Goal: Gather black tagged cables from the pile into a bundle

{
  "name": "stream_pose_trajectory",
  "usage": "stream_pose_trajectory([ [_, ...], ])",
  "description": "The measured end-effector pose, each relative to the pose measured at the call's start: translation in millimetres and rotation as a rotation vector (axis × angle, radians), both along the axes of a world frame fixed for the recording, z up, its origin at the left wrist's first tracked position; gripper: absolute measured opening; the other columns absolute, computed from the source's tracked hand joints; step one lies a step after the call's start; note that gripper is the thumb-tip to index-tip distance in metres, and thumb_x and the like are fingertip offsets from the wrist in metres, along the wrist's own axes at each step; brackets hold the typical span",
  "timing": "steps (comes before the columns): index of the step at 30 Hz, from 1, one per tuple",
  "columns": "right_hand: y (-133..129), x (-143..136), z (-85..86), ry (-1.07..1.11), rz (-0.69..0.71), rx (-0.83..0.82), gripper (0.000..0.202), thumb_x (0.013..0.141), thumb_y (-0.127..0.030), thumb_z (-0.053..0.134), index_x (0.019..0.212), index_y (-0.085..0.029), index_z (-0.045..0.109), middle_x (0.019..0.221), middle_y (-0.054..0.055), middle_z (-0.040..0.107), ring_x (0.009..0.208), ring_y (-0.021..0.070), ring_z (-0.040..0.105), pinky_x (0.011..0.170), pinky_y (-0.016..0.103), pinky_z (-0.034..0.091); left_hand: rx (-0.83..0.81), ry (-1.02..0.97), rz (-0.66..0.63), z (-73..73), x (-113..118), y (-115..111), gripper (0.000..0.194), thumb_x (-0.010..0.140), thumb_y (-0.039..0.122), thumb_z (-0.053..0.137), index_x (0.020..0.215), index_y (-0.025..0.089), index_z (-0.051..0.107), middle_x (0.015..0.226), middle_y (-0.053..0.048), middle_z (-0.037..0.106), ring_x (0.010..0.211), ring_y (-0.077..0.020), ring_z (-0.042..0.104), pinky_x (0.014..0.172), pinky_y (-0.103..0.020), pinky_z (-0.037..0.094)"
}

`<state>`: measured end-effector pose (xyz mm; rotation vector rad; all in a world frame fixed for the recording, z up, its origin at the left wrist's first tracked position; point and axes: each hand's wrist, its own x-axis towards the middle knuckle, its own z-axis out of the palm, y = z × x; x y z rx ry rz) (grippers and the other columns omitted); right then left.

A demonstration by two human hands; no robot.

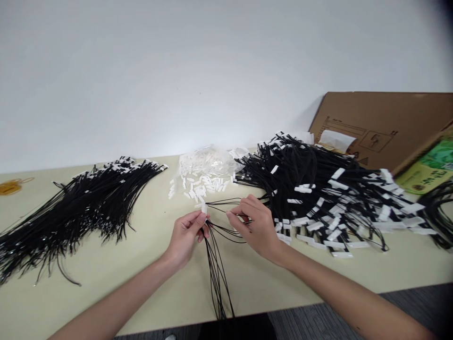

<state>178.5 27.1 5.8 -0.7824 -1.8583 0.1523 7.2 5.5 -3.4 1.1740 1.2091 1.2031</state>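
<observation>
My left hand pinches a small white plastic tag together with a thin bunch of black cords that hangs down over the table's front edge. Just to the right, my right hand grips a few black cord ends, fingertips close to the left hand's. Behind the hands lies a loose heap of white tags spilling from a clear bag.
A pale table carries a pile of black cords on the left and a bigger pile of cords with white tags on the right. A cardboard box leans at the back right. A yellow object sits far left.
</observation>
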Motion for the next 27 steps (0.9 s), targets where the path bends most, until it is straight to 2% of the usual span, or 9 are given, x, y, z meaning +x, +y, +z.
stream_pose_trajectory([
  [11, -0.2, 0.2, 1.2, 0.057, 0.025, -0.183, 0.018, 0.077, -0.016, 0.051, 0.059, -0.013, 0.049, 0.052, -0.001, 0.040, 0.057, 0.0088, 0.035, 0.053, 0.024, 0.029, -0.005, 0.004, 0.010, 0.4, 0.6, -0.7, 0.035, 0.074, 0.042, 0.055, 0.079, 0.008, 0.056, 0.050, -0.002, 0.048, 0.044, -0.0058, 0.040, 0.041, -0.017, 0.024],
  [19, 0.4, -0.1, 1.4, 0.108, 0.071, -0.275, 0.019, 0.076, -0.017, 0.052, 0.058, -0.014, 0.048, 0.052, -0.001, 0.041, 0.056, 0.0086, 0.035, 0.053, 0.023, 0.030, 0.011, 0.060, 0.006, -0.7, -1.0, -0.1, 0.036, 0.074, 0.042, 0.055, 0.081, 0.007, 0.057, 0.051, -0.002, 0.048, 0.047, -0.0075, 0.043, 0.041, -0.017, 0.028],
  [22, -1.0, 0.7, 3.2, 0.088, 0.090, -0.234, 0.018, 0.078, -0.017, 0.051, 0.061, -0.014, 0.048, 0.054, -0.001, 0.040, 0.058, 0.0089, 0.035, 0.055, 0.024, 0.031, 0.022, 0.095, 0.015, -0.1, -0.9, -0.4, 0.036, 0.073, 0.042, 0.055, 0.081, 0.008, 0.057, 0.052, -0.002, 0.049, 0.047, -0.0086, 0.044, 0.041, -0.018, 0.030],
  [27, -2.5, 1.8, 4.5, -0.014, 0.072, -0.047, 0.010, 0.080, -0.016, 0.048, 0.070, -0.013, 0.050, 0.061, 0.001, 0.042, 0.065, 0.0107, 0.035, 0.061, 0.025, 0.031, 0.043, 0.139, -0.011, -0.1, -0.9, 0.0, 0.035, 0.075, 0.042, 0.053, 0.079, 0.008, 0.057, 0.052, -0.003, 0.049, 0.047, -0.0094, 0.045, 0.042, -0.019, 0.031],
])
